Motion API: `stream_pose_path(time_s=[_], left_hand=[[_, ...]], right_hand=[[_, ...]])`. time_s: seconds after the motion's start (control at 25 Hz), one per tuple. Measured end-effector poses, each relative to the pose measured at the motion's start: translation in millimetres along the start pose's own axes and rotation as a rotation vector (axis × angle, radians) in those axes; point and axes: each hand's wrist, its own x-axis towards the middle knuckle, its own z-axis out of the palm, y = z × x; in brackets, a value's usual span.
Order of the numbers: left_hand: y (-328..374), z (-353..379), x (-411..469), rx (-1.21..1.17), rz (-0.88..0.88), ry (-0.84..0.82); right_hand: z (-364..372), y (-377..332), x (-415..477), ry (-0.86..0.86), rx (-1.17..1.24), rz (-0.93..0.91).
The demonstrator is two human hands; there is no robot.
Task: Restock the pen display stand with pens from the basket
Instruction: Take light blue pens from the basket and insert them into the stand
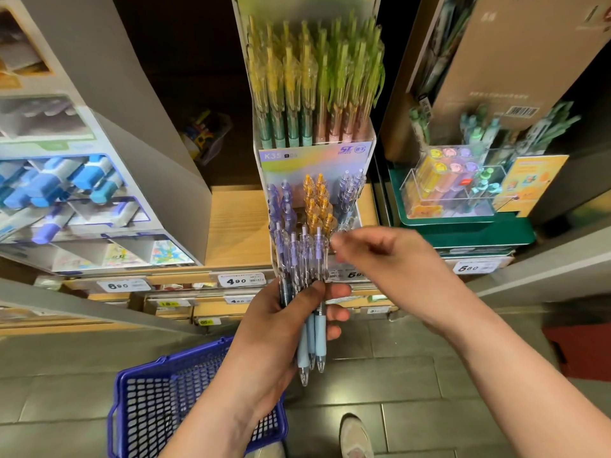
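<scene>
My left grip [291,322] is closed around a bundle of pens [307,256], thumb across the front and fingers curled round the far side. The pens stand upright with their purple clickers up and their pale blue sleeves and clear tips pointing down at the floor. The bundle is just in front of the low tier of the pen display stand [297,160], which stands on the wooden shelf [238,223].

My right grip [373,256] reaches in from the right with its fingers bent. The fingertips [337,242] are blurred and lie just beside the top of the rightmost pen in the bundle, at the near edge of the stand. I cannot tell whether they pinch anything.

The stand's upper tier is packed with yellow and green topped pens [314,77]. The lower tier holds purple pens [281,200] on the left, orange pens [317,200] in the middle and pale lilac pens [350,186] on the right.

The blue basket [145,401] sits on the tiled floor, near and to the left, under my left forearm. A price tag [241,280] reading 4.90 is fixed to the shelf edge just left of the bundle.
</scene>
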Motion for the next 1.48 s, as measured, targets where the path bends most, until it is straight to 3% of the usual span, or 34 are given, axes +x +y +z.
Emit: stream_pose_path(time_s=[0.08,0.28,0.4,0.52,0.64,0.72,1.2,1.48], left_hand=[[0,2,1,0.005,0.003,0.011],[2,4,1,-0.017,-0.006,0.009],[3,4,-1,-0.066,-0.028,0.000],[4,6,-2,-0.076,-0.044,0.000],[1,10,-2,-0.072,-0.044,-0.005],[-1,13,-2,-0.062,-0.042,-0.009],[-3,18,-1,-0.016,-0.056,0.023],[-9,16,2,-0.026,-0.071,0.014]], right_hand=[[7,-2,-7,-0.100,0.186,0.061],[12,5,-2,-0.066,0.413,0.108],[-3,5,4,-0.011,0.537,-0.019],[-29,-2,16,0.180,0.646,-0.184],[-42,-2,29,0.450,0.408,-0.273],[-39,1,36,0.528,0.249,-0.288],[-26,9,53,0.547,-0.183,-0.430],[-13,34,58,0.462,-0.334,-0.362]])
